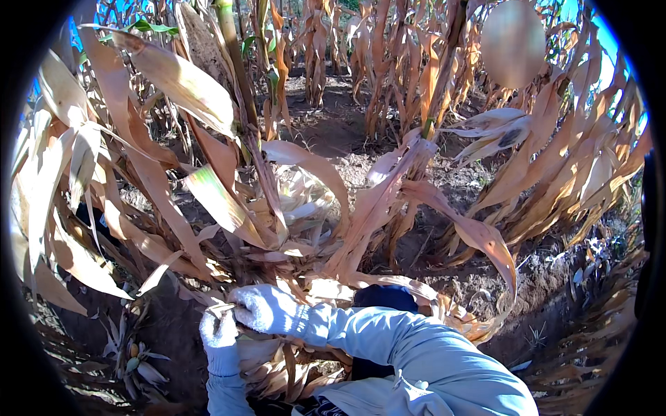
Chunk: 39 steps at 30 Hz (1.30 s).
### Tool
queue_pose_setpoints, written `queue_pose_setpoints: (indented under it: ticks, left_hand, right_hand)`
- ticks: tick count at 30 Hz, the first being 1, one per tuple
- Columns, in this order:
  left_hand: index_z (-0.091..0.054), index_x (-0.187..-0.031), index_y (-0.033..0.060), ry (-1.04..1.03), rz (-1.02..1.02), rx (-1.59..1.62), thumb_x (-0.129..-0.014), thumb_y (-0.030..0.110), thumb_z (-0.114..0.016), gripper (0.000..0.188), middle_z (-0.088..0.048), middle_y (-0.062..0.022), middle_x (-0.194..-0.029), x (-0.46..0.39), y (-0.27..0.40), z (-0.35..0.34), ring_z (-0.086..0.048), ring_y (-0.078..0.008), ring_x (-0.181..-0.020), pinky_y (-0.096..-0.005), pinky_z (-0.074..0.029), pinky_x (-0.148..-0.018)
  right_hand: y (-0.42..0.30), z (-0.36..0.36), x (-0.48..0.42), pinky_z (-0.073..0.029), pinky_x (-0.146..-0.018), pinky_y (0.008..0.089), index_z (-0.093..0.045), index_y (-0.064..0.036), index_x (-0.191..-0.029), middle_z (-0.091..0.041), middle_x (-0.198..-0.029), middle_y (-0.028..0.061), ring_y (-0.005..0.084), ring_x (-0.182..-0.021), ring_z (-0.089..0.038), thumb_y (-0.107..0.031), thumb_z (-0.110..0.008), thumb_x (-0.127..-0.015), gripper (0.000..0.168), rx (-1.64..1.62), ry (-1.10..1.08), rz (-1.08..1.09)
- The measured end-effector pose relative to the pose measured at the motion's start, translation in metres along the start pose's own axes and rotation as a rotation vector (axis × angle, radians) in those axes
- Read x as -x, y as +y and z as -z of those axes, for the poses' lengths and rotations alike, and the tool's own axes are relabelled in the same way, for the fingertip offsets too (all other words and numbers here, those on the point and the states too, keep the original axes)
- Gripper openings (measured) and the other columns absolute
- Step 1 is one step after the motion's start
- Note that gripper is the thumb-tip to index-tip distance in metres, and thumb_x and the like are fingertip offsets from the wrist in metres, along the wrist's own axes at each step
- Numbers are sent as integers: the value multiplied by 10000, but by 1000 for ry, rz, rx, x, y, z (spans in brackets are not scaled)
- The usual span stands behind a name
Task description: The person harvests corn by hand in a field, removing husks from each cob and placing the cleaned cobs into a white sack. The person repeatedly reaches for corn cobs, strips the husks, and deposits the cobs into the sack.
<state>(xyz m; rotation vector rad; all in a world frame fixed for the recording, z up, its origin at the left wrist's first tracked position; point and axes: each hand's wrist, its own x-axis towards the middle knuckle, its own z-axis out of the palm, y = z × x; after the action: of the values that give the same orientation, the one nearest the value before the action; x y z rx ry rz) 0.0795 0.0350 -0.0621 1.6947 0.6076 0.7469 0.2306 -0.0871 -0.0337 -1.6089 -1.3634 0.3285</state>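
Observation:
Both of my hands wear fuzzy white knit gloves and meet low in the view, left of centre. My left hand (219, 333) is closed around the lower end of a dry corn husk piece (221, 308), whose pale tip sticks up past the fingers. From the right, my right hand (268, 310) reaches across with its fingers curled against the same piece. The gloves cover most of what lies between them. Just behind the hands are dry corn leaves (208, 268). Loose husks (265, 366) lie heaped below my right forearm.
Dry corn stalks (239, 78) with long curling leaves stand close in front. A husk-covered ear (177, 83) hangs at upper left, another (494, 130) at right. Pale husks (307, 197) lie among the stalks. More husks (138, 359) rest on the soil at lower left.

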Motion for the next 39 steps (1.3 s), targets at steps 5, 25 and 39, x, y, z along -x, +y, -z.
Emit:
queue_pose_setpoints:
  ticks: [5,25,39]
  left_hand:
    - [-659,-1188,-8,-43,-194,-214,-945,28,-685,247,-679,-58,-1031,15,-31,-4,-623,-119,-893,-288,-513,-759]
    - [-572,-1246,-23,361,205,687,-1103,311,-458,381,-651,-177,-1209,-24,5,41,-673,-262,-1070,-407,-575,-949]
    - [-504,-1364,-7,298,-86,241,-1110,259,-404,381,-607,-203,-1301,-12,-20,37,-623,-342,-1186,-448,-500,-1080]
  right_hand:
    - [26,-7,-3,-522,-847,502,-647,-21,-1114,-695,-995,229,444,-972,-661,-240,-578,-947,283,-21,102,-162]
    - [67,47,-27,-617,-879,465,-623,-15,-1114,-704,-1066,148,285,-972,-711,-178,-519,-1063,201,-1525,501,-744]
    - [63,-17,2,-595,-911,505,-581,-104,-1298,-690,-1142,133,322,-1009,-704,-422,-596,-1042,409,-1329,-204,-641]
